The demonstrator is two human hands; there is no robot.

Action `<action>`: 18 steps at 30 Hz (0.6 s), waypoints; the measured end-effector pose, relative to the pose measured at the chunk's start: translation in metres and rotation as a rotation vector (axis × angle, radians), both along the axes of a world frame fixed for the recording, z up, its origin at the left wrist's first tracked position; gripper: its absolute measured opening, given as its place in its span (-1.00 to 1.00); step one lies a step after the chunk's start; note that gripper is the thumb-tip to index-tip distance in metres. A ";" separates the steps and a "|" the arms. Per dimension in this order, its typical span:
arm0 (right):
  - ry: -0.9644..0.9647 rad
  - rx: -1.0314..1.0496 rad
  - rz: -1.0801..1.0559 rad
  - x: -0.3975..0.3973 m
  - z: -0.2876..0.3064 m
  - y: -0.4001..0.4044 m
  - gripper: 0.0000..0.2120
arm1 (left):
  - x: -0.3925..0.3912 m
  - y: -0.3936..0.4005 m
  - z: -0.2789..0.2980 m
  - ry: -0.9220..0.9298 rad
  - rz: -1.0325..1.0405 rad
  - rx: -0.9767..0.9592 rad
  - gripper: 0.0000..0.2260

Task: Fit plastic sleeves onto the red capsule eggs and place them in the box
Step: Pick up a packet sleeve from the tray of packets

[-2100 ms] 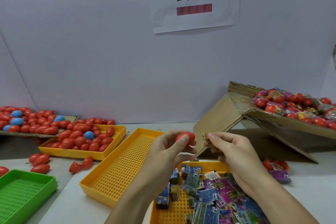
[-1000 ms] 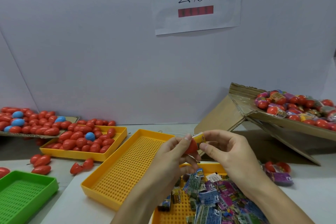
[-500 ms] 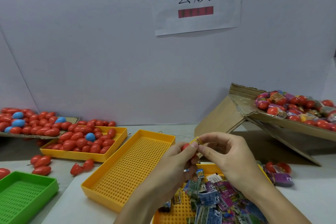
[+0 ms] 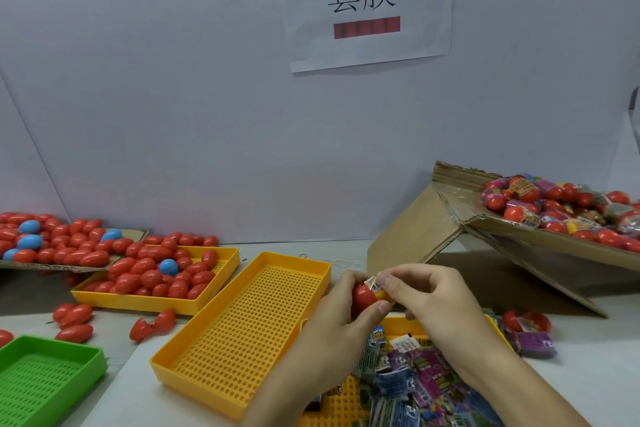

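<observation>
Sleeve tray: a yellow tray (image 4: 398,324) nearest the viewer, heaped with flat printed sleeves (image 4: 415,381).
Left hand (image 4: 341,326): grip closed round a red capsule egg (image 4: 362,300), held above that tray.
Right hand (image 4: 433,302): fingertips pinch a plastic sleeve (image 4: 376,285) sitting on the egg's right end.
Middle tray: empty perforated yellow tray (image 4: 242,319) on the table (image 4: 588,374).
Box: tilted cardboard box (image 4: 450,229) far right, holding sleeved eggs (image 4: 561,211).

Red egg (image 4: 363,300), glossy, held above the trays, yellow printed sleeve (image 4: 378,287) partly over its right end. Loose flat sleeves (image 4: 415,378) heaped in a yellow tray below. Tilted cardboard box (image 4: 450,225), right, holding sleeved eggs (image 4: 561,211).
</observation>
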State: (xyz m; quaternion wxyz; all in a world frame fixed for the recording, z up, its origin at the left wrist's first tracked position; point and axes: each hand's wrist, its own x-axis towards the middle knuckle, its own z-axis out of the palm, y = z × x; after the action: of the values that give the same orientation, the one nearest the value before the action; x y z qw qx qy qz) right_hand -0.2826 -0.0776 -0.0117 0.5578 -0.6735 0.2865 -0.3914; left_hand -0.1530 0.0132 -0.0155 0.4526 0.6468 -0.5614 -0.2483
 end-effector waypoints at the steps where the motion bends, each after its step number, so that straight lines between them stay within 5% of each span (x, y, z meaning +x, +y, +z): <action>1: -0.018 0.033 0.000 0.000 0.000 0.000 -0.87 | 0.000 0.000 0.000 0.000 0.009 -0.005 -0.76; 6: -0.065 0.109 0.000 0.001 0.000 0.000 -0.74 | 0.000 -0.001 0.003 0.075 0.029 -0.043 -0.68; 18: -0.099 0.074 0.004 0.002 -0.001 0.000 -0.81 | 0.000 0.000 0.006 0.204 -0.001 -0.064 -0.62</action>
State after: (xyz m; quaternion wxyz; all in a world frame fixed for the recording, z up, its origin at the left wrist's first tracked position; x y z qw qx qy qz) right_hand -0.2811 -0.0779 -0.0127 0.5964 -0.6329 0.2716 -0.4123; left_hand -0.1526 0.0135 -0.0090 0.5279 0.6031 -0.5201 -0.2950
